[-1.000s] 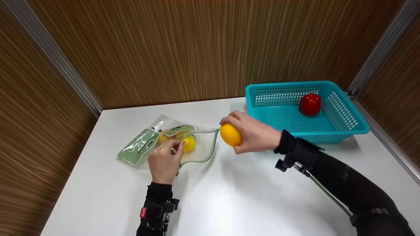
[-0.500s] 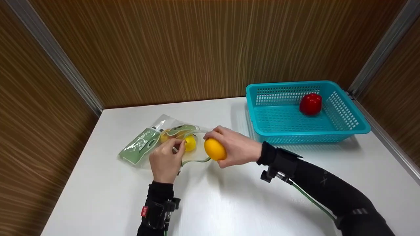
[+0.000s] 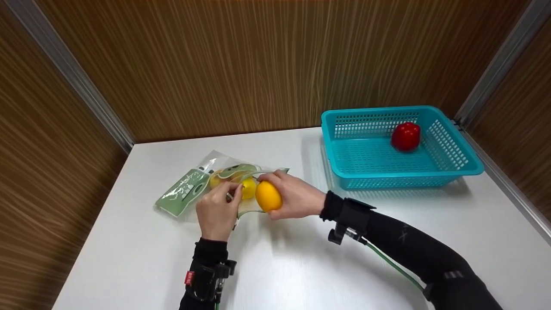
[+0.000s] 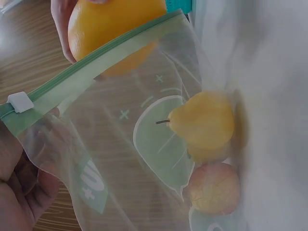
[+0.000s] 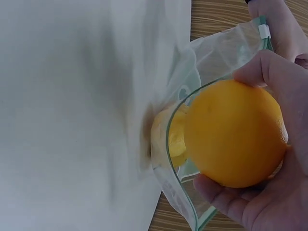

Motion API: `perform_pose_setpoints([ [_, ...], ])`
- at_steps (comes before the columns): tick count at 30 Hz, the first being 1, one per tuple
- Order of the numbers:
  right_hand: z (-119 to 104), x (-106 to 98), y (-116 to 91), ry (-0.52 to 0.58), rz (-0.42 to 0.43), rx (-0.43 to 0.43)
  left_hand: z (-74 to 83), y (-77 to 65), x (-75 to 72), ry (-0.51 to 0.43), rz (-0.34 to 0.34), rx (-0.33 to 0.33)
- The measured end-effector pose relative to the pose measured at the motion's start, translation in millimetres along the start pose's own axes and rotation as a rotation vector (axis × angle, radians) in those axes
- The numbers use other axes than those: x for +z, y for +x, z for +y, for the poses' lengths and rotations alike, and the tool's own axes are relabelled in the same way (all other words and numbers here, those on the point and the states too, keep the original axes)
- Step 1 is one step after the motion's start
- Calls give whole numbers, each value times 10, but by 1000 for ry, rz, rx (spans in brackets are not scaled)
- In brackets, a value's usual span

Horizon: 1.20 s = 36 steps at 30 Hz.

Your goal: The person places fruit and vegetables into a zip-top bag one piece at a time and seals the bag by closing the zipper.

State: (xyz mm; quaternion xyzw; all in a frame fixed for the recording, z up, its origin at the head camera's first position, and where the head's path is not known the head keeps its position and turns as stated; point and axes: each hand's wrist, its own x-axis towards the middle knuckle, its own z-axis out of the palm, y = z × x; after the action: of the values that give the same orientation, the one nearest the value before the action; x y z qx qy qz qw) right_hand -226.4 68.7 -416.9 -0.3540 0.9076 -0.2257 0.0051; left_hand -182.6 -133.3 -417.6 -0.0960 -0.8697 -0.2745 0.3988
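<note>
Holding orange (image 3: 268, 196) at white-lettered bag (image 4: 139, 125)

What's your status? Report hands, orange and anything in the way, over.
Left hand pinches bag at its rim. Right hand grips orange at the open mouth. Pear inside, past the mouth; nothing seen blocking entry.

From my head, one camera is looking forward and down, farthest back, taking in the white table (image 3: 323, 267) and wood-grain walls (image 3: 241, 69). My left-wrist camera is facing the clear bag (image 4: 154, 139) closely from the side, seeing through its plastic, with the table running upright along the right. My right-wrist camera is looking closely past the orange (image 5: 236, 132) into the bag's mouth, the table sideways at left. All three views are sharing bag and orange.
</note>
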Motion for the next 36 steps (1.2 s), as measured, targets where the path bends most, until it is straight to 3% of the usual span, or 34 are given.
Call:
perform_pose_setpoints([
  [11,-44,236,282,0,39,106,-6,0,-6,-2,-1,19],
  [21,-80,416,545,-72,23,112,-5,0,4,-3,14,52],
  [36,-116,526,871,-158,-166,195,-4,5,9,-16,31,80],
])
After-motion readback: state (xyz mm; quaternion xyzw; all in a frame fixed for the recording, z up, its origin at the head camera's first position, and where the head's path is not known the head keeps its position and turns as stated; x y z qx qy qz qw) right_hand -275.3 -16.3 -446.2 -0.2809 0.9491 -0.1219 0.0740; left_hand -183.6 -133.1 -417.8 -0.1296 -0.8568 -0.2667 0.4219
